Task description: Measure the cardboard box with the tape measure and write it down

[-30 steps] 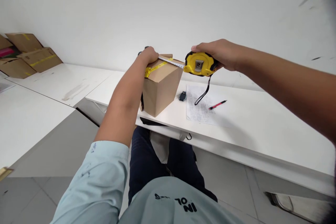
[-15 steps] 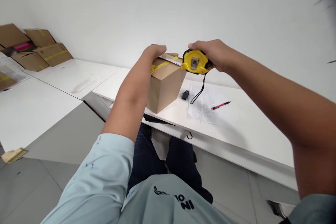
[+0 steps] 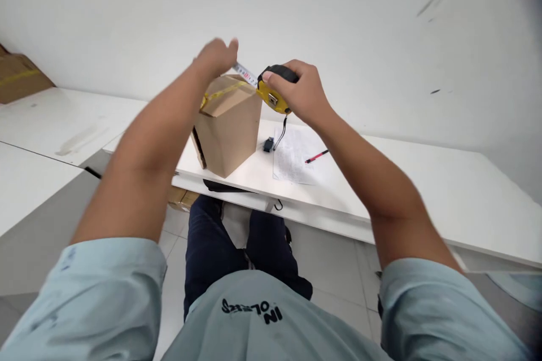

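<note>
A brown cardboard box (image 3: 231, 130) with yellow tape on top stands near the front edge of the white table (image 3: 402, 180). My right hand (image 3: 298, 93) is closed round a yellow and black tape measure (image 3: 274, 89) just above the box's right top corner. A short length of white blade (image 3: 245, 73) runs from it up and left. My left hand (image 3: 215, 56) is above the box's far top edge, fingers pinched on the blade's end.
On the table right of the box lie a small dark object (image 3: 268, 144), a written sheet of paper (image 3: 294, 155) and a red pen (image 3: 316, 156). Another white table (image 3: 63, 118) stands to the left, with a cardboard box (image 3: 19, 76) at its far end.
Both hands have risen off the box top and come closer together. The blade showing is shorter. The view has swung, so the box now sits further left.
</note>
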### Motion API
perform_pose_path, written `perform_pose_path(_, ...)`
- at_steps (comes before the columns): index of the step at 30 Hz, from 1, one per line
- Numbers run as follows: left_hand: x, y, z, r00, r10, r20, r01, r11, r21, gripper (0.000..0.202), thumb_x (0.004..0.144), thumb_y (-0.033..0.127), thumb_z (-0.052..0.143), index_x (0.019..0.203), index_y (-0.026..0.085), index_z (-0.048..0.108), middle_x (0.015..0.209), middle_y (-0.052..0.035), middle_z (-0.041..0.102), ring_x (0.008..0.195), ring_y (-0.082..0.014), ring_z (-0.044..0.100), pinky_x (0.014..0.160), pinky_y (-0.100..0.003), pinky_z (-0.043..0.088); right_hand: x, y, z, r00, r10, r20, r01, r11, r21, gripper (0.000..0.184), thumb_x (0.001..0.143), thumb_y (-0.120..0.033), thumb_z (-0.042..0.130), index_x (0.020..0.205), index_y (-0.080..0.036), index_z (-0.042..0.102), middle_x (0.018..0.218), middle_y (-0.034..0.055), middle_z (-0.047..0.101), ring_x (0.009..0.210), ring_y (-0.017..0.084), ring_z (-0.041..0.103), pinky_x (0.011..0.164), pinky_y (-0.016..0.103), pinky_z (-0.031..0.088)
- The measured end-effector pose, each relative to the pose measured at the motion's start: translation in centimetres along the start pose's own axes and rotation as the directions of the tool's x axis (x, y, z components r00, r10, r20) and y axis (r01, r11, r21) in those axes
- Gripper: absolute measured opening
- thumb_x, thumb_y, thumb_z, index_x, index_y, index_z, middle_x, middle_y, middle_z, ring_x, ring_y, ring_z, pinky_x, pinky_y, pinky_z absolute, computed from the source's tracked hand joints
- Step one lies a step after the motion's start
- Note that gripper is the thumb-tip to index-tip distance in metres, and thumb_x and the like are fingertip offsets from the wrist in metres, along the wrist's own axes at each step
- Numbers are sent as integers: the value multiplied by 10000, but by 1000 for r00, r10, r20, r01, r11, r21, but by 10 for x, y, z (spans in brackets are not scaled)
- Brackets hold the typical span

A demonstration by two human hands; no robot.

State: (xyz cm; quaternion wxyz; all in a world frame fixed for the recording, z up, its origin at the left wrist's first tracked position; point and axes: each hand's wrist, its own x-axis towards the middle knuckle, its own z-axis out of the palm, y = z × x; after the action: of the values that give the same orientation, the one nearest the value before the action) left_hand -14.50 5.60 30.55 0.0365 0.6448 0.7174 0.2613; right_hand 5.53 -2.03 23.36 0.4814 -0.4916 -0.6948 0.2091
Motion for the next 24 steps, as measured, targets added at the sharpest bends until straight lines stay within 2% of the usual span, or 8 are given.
perform_pose_path(3,-22,20,-32,933,309,-186,-315,949,-2,625,1108,511,347,1366,37,662,1317,-182,699,1429,-504,600,901,-582,502,-42,20,-7,981,-146,-130,134,986,-101,541,1006,-616,637,1384,-230,646,1385,143,670,1399,352,639,934,397,637)
perform_pose_path(6,-76,37,-54,708,675,-207,-685,728,29,862,922,433,27,1373,-32,597,1124,-113,649,1235,-466,674,685,-399,417,-86,63,-12,941,-246,-232,197,956,-217,833,928,-692,698,1610,-268,479,1660,199,461,1601,460,441,1027,551,630)
perform_pose_path(8,-121,40,-53,505,816,-283,-820,556,139,905,827,372,-83,1071,19,714,1152,-117,644,1196,-434,719,635,-332,437,-117,96,-7,930,-272,-249,196,936,-292,1021,815,-732,795,1661,-311,410,1747,206,333,1619,517,386,1034,651,618)
perform_pose_path(10,-160,32,-42,406,860,-308,-883,456,111,846,919,421,9,1049,71,768,1271,-121,656,1209,-416,763,631,-324,507,-148,124,6,927,-256,-274,156,928,-338,1142,748,-735,847,1697,-368,328,1804,194,228,1589,529,417,1053,715,600)
perform_pose_path(14,-196,4,-2,478,851,-217,-851,388,-354,457,1074,351,580,1518,294,667,1266,-67,730,1117,-286,808,889,-389,681,-205,149,45,922,-292,-256,208,927,-311,1266,776,-693,848,1736,-380,84,1719,243,357,1515,519,500,1142,773,529)
perform_pose_path(16,-198,-6,22,548,804,-231,-777,387,-497,483,1027,317,693,1509,327,665,1319,-67,718,1220,-308,770,940,-398,680,-220,152,66,929,-317,-192,266,931,-250,1229,827,-641,836,1727,-384,40,1633,233,448,1493,487,529,1182,754,511)
perform_pose_path(21,-195,-17,73,866,475,-154,-422,531,-735,494,942,349,849,1413,328,701,1440,-114,669,1431,-371,637,959,-397,661,-210,164,109,970,-198,-138,188,978,-88,1292,845,-573,856,1717,-319,-63,1586,237,433,1533,449,483,1255,725,454)
perform_pose_path(24,-191,-28,92,911,398,-108,-315,506,-803,542,881,341,924,1378,336,707,1284,-101,732,1310,-324,707,956,-377,651,-193,173,127,982,-175,-74,173,984,-35,1265,820,-543,880,1727,-297,34,1575,232,425,1566,442,444,1324,709,366)
